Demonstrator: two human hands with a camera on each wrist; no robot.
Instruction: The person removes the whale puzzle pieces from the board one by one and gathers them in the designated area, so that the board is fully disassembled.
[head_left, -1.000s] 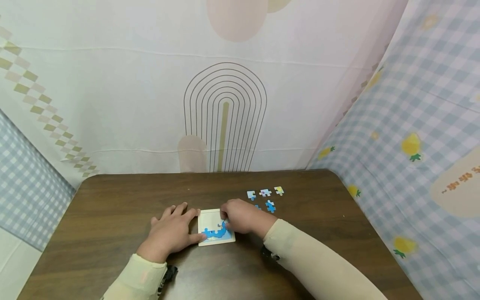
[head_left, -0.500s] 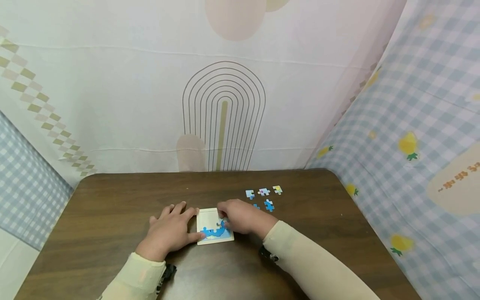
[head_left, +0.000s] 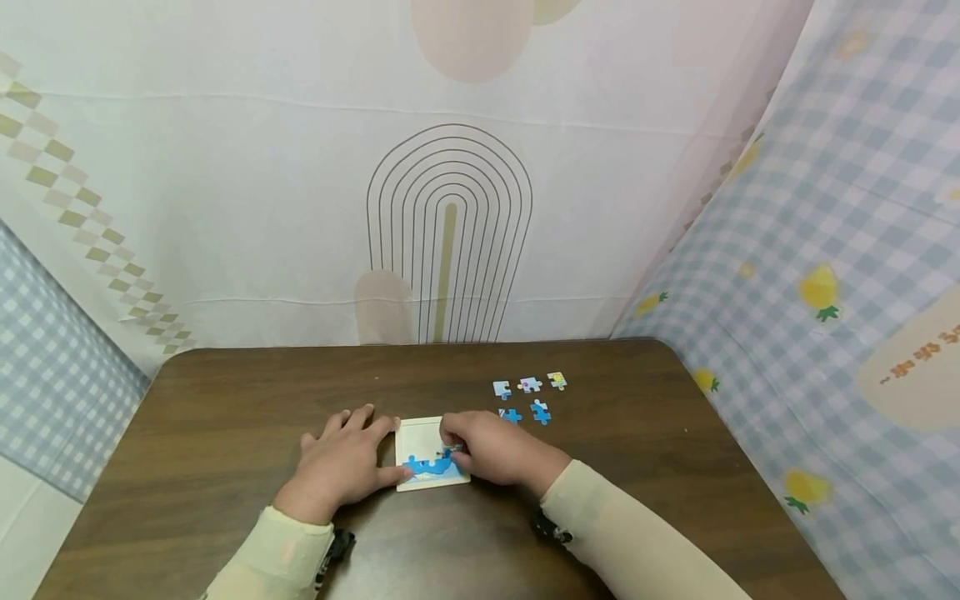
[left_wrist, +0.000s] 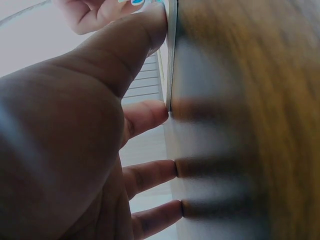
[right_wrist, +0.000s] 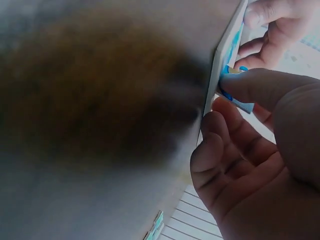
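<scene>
A small square puzzle tray (head_left: 417, 436) lies on the table, with joined blue puzzle pieces (head_left: 431, 468) along its near side. My left hand (head_left: 341, 458) rests at the tray's left side, fingers spread on the table. Its thumb presses on the near left corner, and one fingertip touches the far left corner. Over the tray's right part, my right hand (head_left: 491, 450) pinches a puzzle piece (right_wrist: 244, 106) between thumb and curled fingers. In the right wrist view that piece tilts up from the tray surface, its blue-and-white edge showing; the fingers hide much of it.
Several loose puzzle pieces lie beyond my right hand: a row with a pale piece (head_left: 529, 385) farther back and a blue piece (head_left: 541, 412) nearer. The brown table (head_left: 247, 392) ends at a patterned white cloth (head_left: 285, 208). A checked cloth (head_left: 757, 333) hangs at the right.
My right hand has shifted slightly toward me and to the right, uncovering more of a loose blue piece behind it. The pinched piece now sits differently in the fingers. My left hand stays put.
</scene>
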